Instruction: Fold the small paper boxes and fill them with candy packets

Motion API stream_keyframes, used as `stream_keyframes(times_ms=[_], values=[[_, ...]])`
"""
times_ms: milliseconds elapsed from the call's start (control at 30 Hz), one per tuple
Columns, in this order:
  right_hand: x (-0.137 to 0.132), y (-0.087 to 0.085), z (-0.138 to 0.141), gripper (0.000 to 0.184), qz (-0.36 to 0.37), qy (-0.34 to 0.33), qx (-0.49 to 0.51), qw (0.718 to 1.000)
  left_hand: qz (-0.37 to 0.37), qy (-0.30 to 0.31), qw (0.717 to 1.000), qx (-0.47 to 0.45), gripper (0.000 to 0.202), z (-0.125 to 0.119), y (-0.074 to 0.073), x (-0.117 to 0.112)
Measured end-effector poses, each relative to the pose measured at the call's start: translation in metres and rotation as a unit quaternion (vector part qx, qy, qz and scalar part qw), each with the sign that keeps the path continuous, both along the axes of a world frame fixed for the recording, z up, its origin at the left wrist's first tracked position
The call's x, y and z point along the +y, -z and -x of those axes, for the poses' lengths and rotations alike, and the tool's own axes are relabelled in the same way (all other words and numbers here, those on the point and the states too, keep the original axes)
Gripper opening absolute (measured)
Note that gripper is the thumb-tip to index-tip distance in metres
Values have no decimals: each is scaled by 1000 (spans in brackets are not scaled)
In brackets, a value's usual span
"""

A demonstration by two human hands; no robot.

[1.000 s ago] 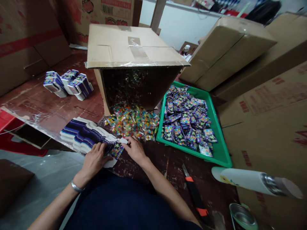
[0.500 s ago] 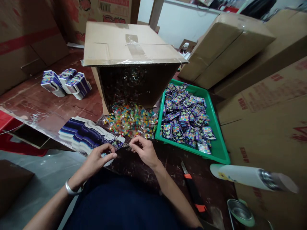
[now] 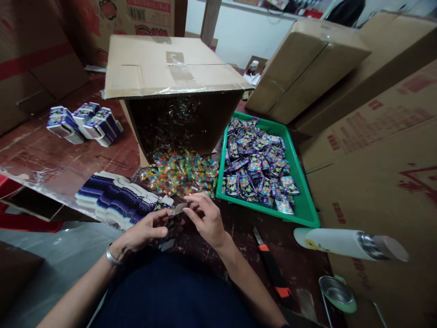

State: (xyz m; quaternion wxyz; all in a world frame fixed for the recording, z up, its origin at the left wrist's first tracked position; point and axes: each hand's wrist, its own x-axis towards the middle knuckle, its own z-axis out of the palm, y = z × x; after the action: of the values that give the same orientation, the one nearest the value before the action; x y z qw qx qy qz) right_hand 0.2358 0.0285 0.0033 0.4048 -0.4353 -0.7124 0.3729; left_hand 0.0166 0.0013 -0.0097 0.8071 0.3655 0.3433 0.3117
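Note:
A small dark printed carton [image 3: 175, 224] with pale end flaps stands between my hands, close to my body. My left hand [image 3: 148, 228] grips its left side between thumb and fingers. At its upper end, my right hand [image 3: 206, 217] has thumb and fingertips closed at a flap. Just beyond my left hand lies a fanned row of flat purple and white cartons [image 3: 119, 198]. Clear bags of multicoloured candies [image 3: 182, 173] spill from a cardboard box [image 3: 139, 68] lying on its side.
On the right a green tray [image 3: 309, 214] holds many small purple packets. Nearer me lie a utility knife [image 3: 271, 264] and a white flask [image 3: 327, 240]. Several made-up cartons [image 3: 83, 123] stand at the left. Large cardboard boxes [image 3: 375, 150] line the right side.
My left hand has taken hold of the carton, which is now more upright and opened out. My right fingers are at its upper flap. The camera view has shifted slightly.

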Motion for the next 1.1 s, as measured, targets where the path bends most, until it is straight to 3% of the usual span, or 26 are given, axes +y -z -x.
stream_keyframes(times_ms=[133, 267, 367, 433, 533, 633, 733, 800, 867, 1100], values=[[-13, 4, 2, 42, -43, -35, -79, 995, 13, -25, 1000, -10, 68, -2, 2, 3], [-17, 8, 3, 40, 47, -105, -36, 993, -3, 9, 1000, 18, 66, -1, 1, 3], [-14, 8, 0, 33, 101, -103, -1, 990, -21, 32, 997, 62, 55, -2, 3, 2], [-14, 9, 0, 37, 105, -46, 25, 993, -19, -9, 995, 101, 43, -3, 8, 3], [-16, 13, 8, 44, 79, 51, 66, 993, -18, -117, 982, 147, 37, -8, 19, 5], [-20, 22, 20, 22, 46, 92, 62, 993, -53, -195, 962, 184, 38, -18, 27, 6], [-20, 30, 28, 15, 63, 137, 103, 983, -103, -281, 930, 215, 49, -29, 30, 4], [-19, 34, 30, 32, 81, 156, 146, 973, -132, -305, 914, 233, 63, -33, 28, 2], [-18, 37, 31, 40, 79, 160, 169, 969, -155, -282, 909, 264, 68, -34, 25, 1], [-15, 40, 29, 13, 11, 149, 119, 982, -202, -168, 921, 287, 45, -24, 28, 2]])
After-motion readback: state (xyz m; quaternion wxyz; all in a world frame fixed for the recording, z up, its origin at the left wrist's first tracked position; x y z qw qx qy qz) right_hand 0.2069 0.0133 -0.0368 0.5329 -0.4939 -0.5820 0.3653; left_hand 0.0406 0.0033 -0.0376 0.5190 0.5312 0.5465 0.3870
